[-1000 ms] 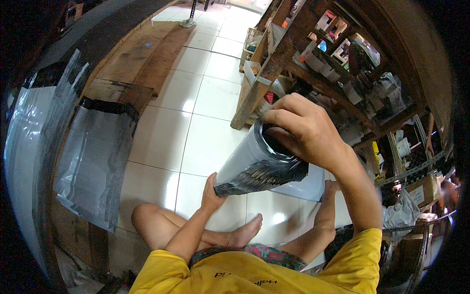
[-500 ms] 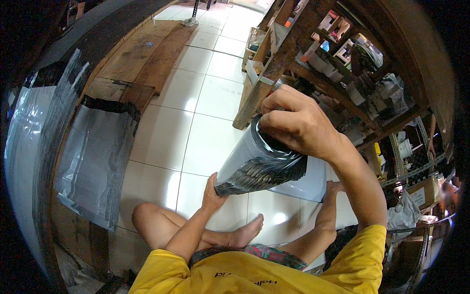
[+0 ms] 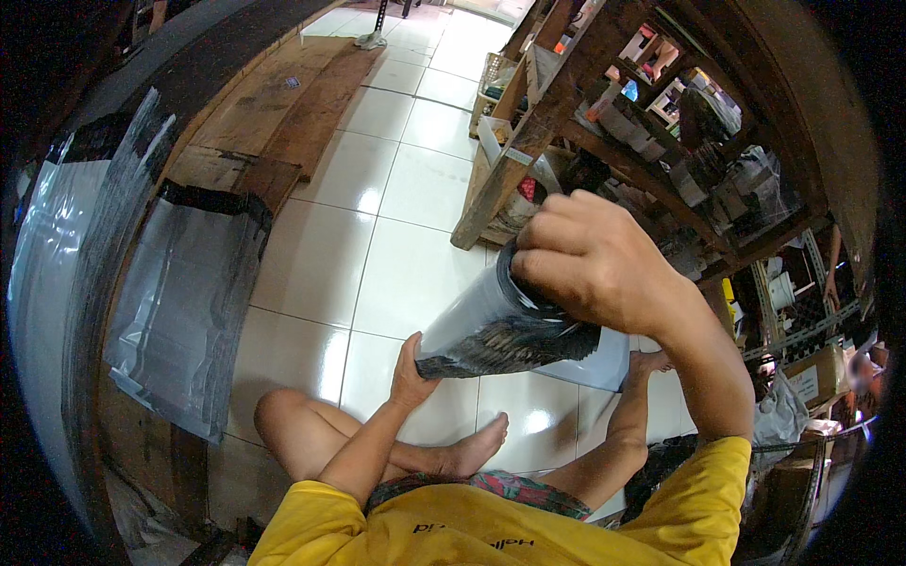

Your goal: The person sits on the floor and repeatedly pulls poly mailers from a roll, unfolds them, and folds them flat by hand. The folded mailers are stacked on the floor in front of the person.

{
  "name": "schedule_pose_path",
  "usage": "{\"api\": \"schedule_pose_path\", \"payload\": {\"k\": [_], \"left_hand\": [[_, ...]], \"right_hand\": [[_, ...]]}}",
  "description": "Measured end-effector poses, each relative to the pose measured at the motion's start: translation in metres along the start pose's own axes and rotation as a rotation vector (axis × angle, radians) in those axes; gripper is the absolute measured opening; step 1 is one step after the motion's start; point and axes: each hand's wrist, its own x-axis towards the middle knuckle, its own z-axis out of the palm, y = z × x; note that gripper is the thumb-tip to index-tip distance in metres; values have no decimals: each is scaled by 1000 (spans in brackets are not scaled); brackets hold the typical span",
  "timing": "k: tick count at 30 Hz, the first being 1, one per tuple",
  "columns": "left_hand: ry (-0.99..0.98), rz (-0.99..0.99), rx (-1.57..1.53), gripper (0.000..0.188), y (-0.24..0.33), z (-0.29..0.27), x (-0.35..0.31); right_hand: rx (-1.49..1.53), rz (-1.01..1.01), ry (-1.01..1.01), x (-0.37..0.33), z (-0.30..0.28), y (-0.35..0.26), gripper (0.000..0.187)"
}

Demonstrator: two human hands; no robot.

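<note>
Slantwise, a grey plastic roll (image 3: 462,309), base clamped in left fingers (image 3: 410,357), rim under curled right fingers (image 3: 552,266), grip unclear.

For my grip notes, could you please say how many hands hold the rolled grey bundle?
2: left hand at the lower end of the rolled grey bundle, right hand at its upper end, some fingertips hidden.

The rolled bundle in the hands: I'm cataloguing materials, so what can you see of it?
The rolled bundle looks like many glossy plastic sheets, pale grey outside, with black edges fanned in layers along one side. It is tilted over the white tiled floor. The left hand holds its left end; the right hand touches its dark right end, fingertips hidden.
</note>
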Motion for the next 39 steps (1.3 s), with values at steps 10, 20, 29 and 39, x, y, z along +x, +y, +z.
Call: {"api": "schedule_pose_path", "payload": {"k": [10, 20, 29, 39], "left_hand": [[125, 147, 60, 112, 2, 5, -1], [157, 133, 151, 108, 13, 4, -1], [-176, -85, -71, 113, 7, -12, 11], [176, 227, 167, 119, 14, 3, 3]], "right_hand": [[76, 365, -288, 4, -14, -16, 27], [-37, 115, -302, 12, -10, -2, 25], [95, 245, -526, 9, -21, -12, 16], [322, 391, -641, 6, -17, -8, 35]]}}
